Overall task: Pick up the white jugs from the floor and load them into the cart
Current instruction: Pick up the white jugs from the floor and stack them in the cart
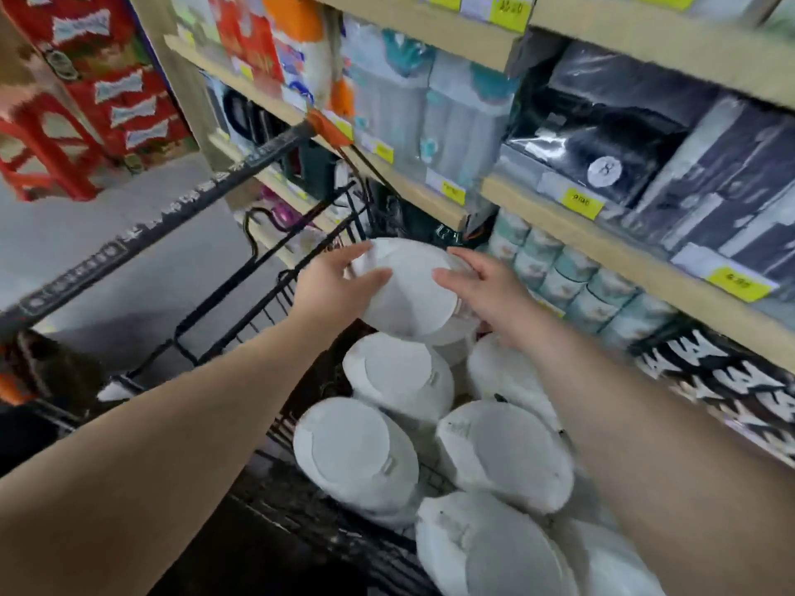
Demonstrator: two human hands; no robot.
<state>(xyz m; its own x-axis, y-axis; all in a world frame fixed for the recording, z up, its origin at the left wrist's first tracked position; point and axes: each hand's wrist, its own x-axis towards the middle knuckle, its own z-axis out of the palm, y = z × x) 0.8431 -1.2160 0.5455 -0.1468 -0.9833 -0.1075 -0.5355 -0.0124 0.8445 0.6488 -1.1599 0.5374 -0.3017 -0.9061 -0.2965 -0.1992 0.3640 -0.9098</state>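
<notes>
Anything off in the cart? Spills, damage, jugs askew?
No spill or breakage shows. Round white plastic jugs sit tilted and jumbled in the black wire cart, not in rows. Left hand and right hand grip another white jug above them. Blur hides fine damage.

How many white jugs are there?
6: the held jug sits between left hand and right hand over the cart; five jugs lie inside it. Others may hide under the arms.

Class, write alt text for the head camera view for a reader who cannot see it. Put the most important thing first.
The left hand and right hand hold a white jug above a black wire cart that already carries several other jugs. Stocked shelves with yellow price tags run along the right.
</notes>
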